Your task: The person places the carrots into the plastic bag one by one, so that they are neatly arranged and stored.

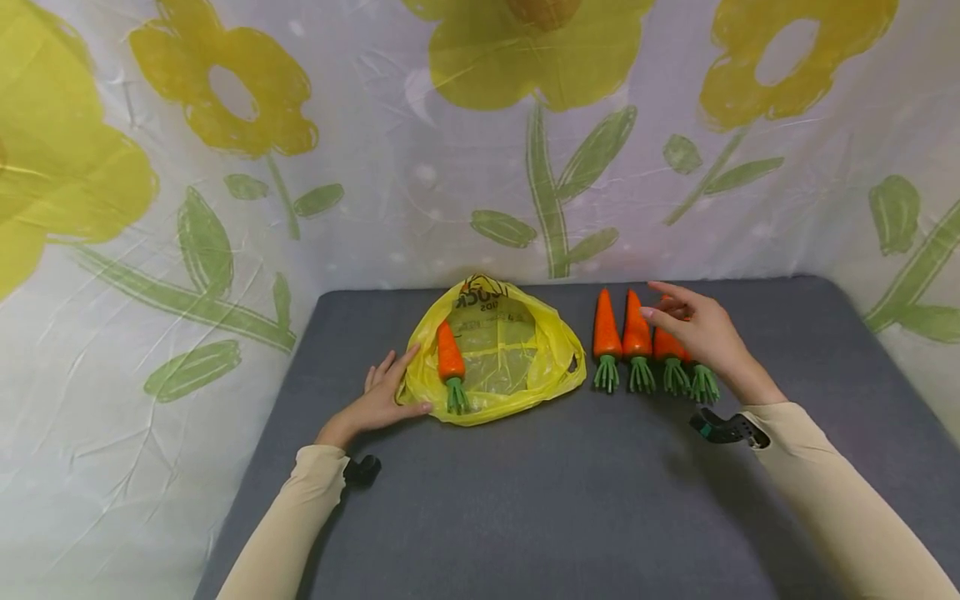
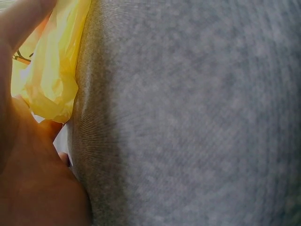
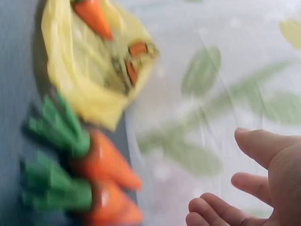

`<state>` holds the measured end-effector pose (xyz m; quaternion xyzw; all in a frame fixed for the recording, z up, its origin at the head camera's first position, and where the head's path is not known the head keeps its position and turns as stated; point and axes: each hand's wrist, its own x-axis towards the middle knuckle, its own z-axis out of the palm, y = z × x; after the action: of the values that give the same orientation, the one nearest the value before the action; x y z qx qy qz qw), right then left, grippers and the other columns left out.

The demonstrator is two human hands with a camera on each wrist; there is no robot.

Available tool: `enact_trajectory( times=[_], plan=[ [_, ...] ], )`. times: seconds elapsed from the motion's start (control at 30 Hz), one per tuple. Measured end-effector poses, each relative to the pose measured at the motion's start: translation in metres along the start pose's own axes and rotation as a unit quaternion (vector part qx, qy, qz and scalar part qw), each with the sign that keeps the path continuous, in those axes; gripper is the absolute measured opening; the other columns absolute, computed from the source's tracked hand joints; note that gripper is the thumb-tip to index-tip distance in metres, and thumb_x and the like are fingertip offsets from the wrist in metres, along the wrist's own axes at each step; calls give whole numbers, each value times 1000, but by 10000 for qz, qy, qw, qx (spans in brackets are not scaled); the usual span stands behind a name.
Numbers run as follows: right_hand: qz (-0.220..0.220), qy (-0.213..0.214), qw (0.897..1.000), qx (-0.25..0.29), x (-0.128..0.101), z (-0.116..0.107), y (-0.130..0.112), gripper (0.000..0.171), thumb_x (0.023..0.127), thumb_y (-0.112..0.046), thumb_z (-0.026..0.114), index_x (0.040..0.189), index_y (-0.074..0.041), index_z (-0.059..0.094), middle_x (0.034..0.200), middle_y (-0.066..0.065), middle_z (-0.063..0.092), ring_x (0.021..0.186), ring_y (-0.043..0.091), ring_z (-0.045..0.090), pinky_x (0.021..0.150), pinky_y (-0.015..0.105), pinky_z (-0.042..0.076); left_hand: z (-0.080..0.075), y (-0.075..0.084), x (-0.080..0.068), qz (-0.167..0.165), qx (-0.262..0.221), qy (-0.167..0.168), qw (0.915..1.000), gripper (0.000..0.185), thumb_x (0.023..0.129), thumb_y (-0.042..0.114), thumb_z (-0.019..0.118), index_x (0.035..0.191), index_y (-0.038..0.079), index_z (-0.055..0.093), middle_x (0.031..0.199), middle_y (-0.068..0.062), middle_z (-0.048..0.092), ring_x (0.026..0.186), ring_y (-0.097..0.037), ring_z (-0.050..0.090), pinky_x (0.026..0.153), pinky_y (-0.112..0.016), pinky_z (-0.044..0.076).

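A yellow plastic bag [image 1: 495,410] lies on the table with its mouth spread toward me, and one orange carrot [image 1: 450,354] with a green top rests inside it. My left hand [image 1: 377,402] is at the bag's left side, thumb at the front rim and straight fingers along the edge; the yellow plastic [image 2: 51,80] sits between thumb and fingers in the left wrist view. Right of the bag, several carrots [image 1: 606,329] stand in a row, tips away from me. Over the right end of that row hovers my right hand [image 1: 705,333], fingers extended and holding nothing, partly hiding the carrots there.
The dark grey table [image 1: 510,517] reaches back to a fabric backdrop [image 1: 375,200] printed with yellow flowers and green leaves. Black straps with small devices [image 1: 723,427] are on both wrists.
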<state>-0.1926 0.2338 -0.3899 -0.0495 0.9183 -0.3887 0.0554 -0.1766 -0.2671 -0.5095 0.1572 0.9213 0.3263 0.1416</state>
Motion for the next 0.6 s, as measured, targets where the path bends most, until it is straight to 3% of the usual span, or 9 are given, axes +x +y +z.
enact_trajectory(
  times=[0.2,0.37,0.47,0.6],
  plan=[
    [445,113,9989,33,1,-23,48,77,96,-61,50,158,-21,28,145,30,47,127,47,49,95,64,43,-1,1,1,-16,-4,-22,10000,102,86,46,73,161,29,5,167,-15,12,154,-41,-7,117,-67,-11],
    [789,-116,9967,145,-1,-28,86,80,97,-60,48,159,-16,22,147,34,43,129,50,46,100,68,39,0,1,1,-22,10,-20,10000,102,86,47,72,161,30,5,167,-15,12,155,-41,-7,117,-67,-11],
    [827,-340,9959,134,-3,-26,102,79,100,-56,47,160,-12,18,145,36,44,122,49,53,99,67,40,0,0,1,-17,53,-4,10000,102,86,47,72,161,31,4,167,-15,12,154,-41,-7,117,-68,-11],
    [773,-531,9956,-13,-3,-21,113,79,100,-53,47,159,-9,19,139,37,50,101,35,66,93,57,50,1,-1,1,-13,113,5,9999,102,87,47,72,161,31,4,167,-15,12,154,-41,-7,117,-68,-10]
  ],
)
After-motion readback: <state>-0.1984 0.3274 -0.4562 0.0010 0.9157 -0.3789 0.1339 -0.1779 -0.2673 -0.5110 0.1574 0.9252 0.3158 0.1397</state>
